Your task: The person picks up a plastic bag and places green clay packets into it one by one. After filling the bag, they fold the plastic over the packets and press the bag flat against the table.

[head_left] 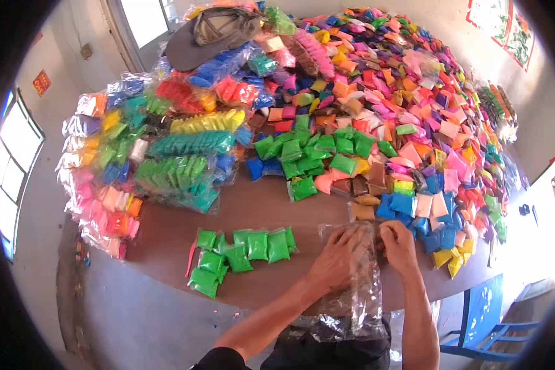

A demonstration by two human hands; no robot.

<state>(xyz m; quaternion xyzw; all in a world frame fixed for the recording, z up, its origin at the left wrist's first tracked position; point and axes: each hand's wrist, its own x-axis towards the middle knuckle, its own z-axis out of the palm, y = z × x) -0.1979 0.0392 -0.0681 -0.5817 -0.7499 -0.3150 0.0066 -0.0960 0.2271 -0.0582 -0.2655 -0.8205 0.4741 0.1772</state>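
My left hand (336,259) and my right hand (399,245) both grip the top of a clear plastic bag (354,296) that lies over the near edge of the brown table (166,240) and hangs down toward my lap. The fingers of both hands pinch the bag's mouth. A row of small green packets (240,250) lies on the table just left of my left hand. A big heap of small colourful packets (388,117) covers the far and right side of the table.
Large clear bags filled with sorted coloured packets (179,154) are stacked at the left. A grey cap (209,34) rests on top of the stack. A blue chair (487,333) stands at the lower right. Windows are at the left and back.
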